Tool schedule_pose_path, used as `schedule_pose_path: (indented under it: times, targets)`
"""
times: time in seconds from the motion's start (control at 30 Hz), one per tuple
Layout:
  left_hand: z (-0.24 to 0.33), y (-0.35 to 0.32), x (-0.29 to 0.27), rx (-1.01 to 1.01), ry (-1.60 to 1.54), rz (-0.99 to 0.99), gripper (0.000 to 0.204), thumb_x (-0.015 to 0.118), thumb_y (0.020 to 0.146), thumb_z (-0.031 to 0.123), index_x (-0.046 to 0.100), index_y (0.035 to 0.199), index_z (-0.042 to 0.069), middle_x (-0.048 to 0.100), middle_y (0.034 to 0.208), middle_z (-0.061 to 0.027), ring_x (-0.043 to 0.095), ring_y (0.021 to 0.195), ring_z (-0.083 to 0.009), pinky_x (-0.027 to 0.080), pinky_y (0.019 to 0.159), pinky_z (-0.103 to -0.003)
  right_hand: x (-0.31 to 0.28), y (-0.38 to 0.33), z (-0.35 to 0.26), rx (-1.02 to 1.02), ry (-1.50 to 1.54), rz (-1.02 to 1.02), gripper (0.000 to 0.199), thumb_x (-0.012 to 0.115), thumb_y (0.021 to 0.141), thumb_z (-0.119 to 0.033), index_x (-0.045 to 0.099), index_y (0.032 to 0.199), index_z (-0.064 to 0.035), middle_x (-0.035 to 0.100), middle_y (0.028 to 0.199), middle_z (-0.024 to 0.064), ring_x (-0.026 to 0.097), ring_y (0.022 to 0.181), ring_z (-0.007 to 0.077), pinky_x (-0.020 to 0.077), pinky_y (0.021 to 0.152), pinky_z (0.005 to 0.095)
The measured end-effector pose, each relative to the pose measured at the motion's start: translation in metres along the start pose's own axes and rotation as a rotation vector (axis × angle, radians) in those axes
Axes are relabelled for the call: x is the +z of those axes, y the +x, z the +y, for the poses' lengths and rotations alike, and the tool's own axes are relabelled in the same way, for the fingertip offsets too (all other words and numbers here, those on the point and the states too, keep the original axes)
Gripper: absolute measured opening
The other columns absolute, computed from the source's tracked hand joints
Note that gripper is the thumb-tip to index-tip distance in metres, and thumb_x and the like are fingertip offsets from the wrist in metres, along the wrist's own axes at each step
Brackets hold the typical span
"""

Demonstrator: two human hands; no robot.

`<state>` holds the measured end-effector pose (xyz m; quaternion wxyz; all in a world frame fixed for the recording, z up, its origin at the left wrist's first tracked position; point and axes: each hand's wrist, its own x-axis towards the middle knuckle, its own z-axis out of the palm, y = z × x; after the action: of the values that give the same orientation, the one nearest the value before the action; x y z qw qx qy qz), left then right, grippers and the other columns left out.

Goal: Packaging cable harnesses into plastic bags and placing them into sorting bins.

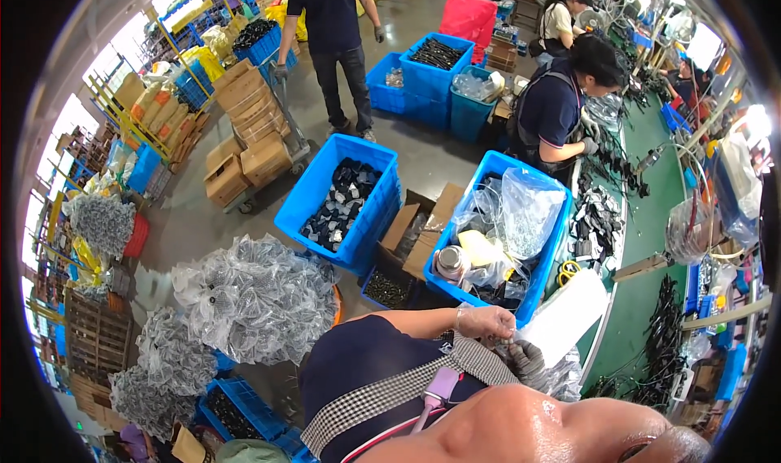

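My left hand [486, 322], in a thin clear glove, reaches across my navy shirt and checked apron strap [480, 357]. It pinches the edge of a clear plastic bag [561, 379]. Just below it, my right hand [527, 359] wears a grey glove and grips the same crumpled bag. A white flat bag [565, 316] lies right beside both hands, on the edge of the green workbench [643, 300]. The bag's contents are hidden.
A blue bin [533, 288] of plastic bags and a metal can stands right ahead, and another blue bin [321, 194] holds dark parts. Black cables [663, 333] cover the bench. A seated person [557, 105] works there; another person [338, 32] stands by stacked cartons [252, 137]. Bagged parts [252, 296] are heaped at left.
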<state>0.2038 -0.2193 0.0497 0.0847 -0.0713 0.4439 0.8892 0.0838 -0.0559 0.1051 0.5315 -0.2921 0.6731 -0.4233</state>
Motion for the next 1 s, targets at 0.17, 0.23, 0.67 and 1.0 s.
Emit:
schedule_pose_path:
  times: [0.17,0.23,0.67,1.0]
  targets:
    - [-0.004,-0.003,0.003,0.111,0.042,0.014,0.017,0.065,0.077,0.019,0.054,0.081,0.007,0.049,0.068,0.0023,0.047,0.062,-0.0075,0.041,0.053,-0.024,0.002,-0.001,0.002,-0.069,-0.092,-0.009,0.027,0.054,0.086,-0.021,0.058,0.106,-0.0019,0.051,0.061,-0.0021,0.042,0.047,0.0059,0.0337,0.043,0.0225]
    - [-0.004,-0.002,0.004,0.143,0.088,0.041,0.015,0.065,0.076,0.016,0.055,0.080,0.006,0.050,0.068,0.0023,0.048,0.062,-0.0072,0.041,0.054,-0.024,0.002,-0.002,0.001,-0.049,-0.056,-0.018,0.027,0.054,0.086,-0.021,0.058,0.106,-0.0020,0.050,0.060,-0.0022,0.042,0.046,0.0059,0.0334,0.043,0.0225]
    - [0.006,-0.007,0.014,0.045,0.186,0.199,0.019,0.061,0.079,0.009,0.063,0.096,0.000,0.062,0.082,-0.0015,0.053,0.075,-0.0072,0.045,0.069,-0.023,0.011,-0.009,-0.004,-0.065,0.083,0.008,0.029,0.052,0.087,-0.018,0.056,0.109,0.0008,0.054,0.069,0.0002,0.047,0.059,0.0074,0.0371,0.053,0.0224]
    - [0.001,0.018,0.036,0.081,0.190,0.153,0.017,0.062,0.081,0.012,0.060,0.095,0.001,0.062,0.081,-0.0029,0.055,0.071,-0.0079,0.046,0.062,-0.023,-0.005,-0.039,0.007,0.053,-0.001,0.068,0.027,0.053,0.086,-0.013,0.056,0.108,0.0025,0.061,0.090,0.0058,0.054,0.080,0.0088,0.0438,0.070,0.0232]
